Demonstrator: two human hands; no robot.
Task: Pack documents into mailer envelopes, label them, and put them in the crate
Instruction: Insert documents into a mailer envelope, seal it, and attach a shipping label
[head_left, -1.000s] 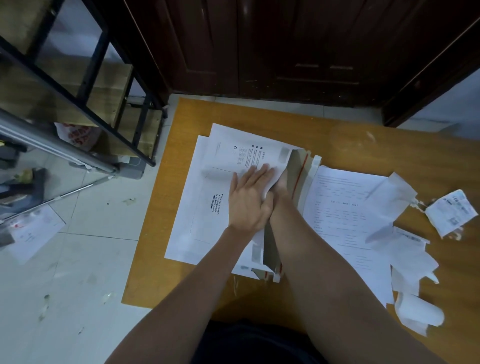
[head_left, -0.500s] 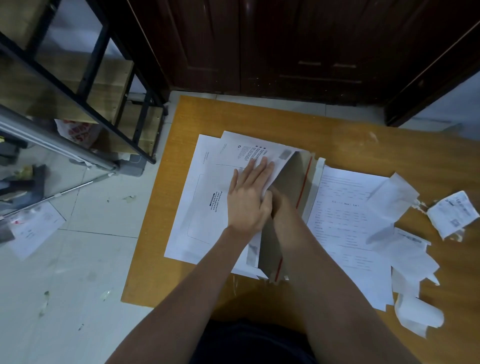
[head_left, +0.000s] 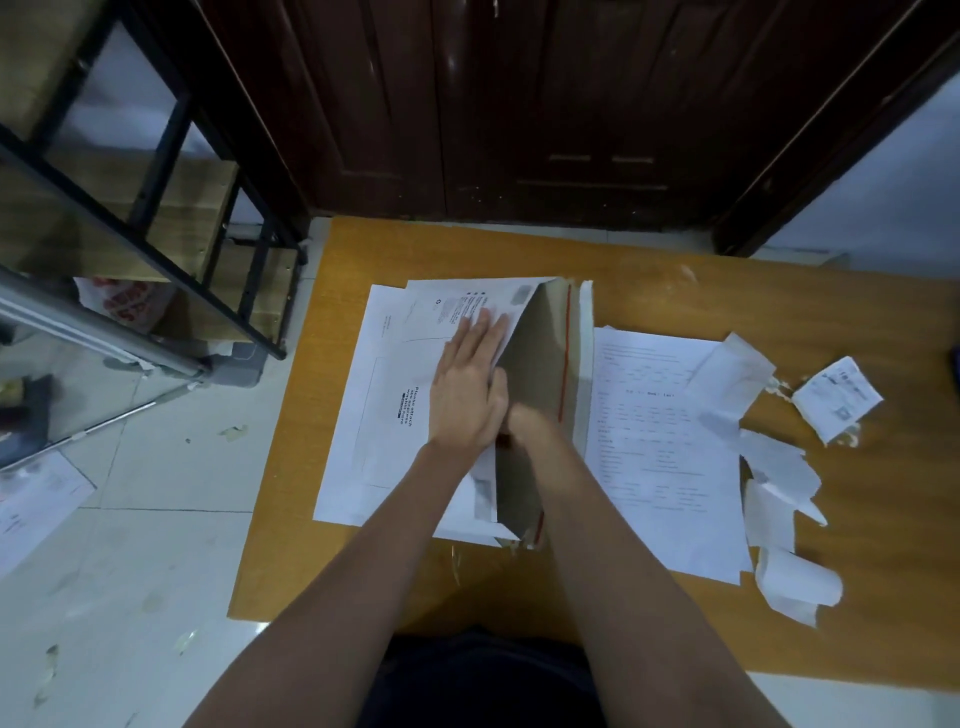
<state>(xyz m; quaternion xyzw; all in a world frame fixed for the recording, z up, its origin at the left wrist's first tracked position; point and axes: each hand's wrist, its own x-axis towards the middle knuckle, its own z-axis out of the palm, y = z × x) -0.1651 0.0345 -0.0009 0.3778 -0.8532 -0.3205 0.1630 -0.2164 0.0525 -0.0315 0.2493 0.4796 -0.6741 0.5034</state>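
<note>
A white mailer envelope (head_left: 395, 379) lies on the wooden table (head_left: 831, 312) on top of other white mailers. Its mouth gapes to the right, showing the brown inside (head_left: 537, 353) and a flap with a red strip. My left hand (head_left: 467, 395) lies flat on the envelope's upper face with straight fingers, pressing it down. My right hand (head_left: 524, 423) reaches into the mouth, and its fingers are hidden under the upper face. A printed document sheet (head_left: 660, 457) lies just right of the envelope.
Torn white backing strips (head_left: 779, 467) and a crumpled label slip (head_left: 836, 402) litter the table's right side. A black metal rack (head_left: 156, 208) stands at the left, and a dark wooden door (head_left: 519, 104) is behind the table. Loose paper (head_left: 31, 499) lies on the floor.
My right hand has drawn back toward me inside the envelope. The envelope mouth now gapes wider, showing more brown inside. My left hand stays flat on top.
</note>
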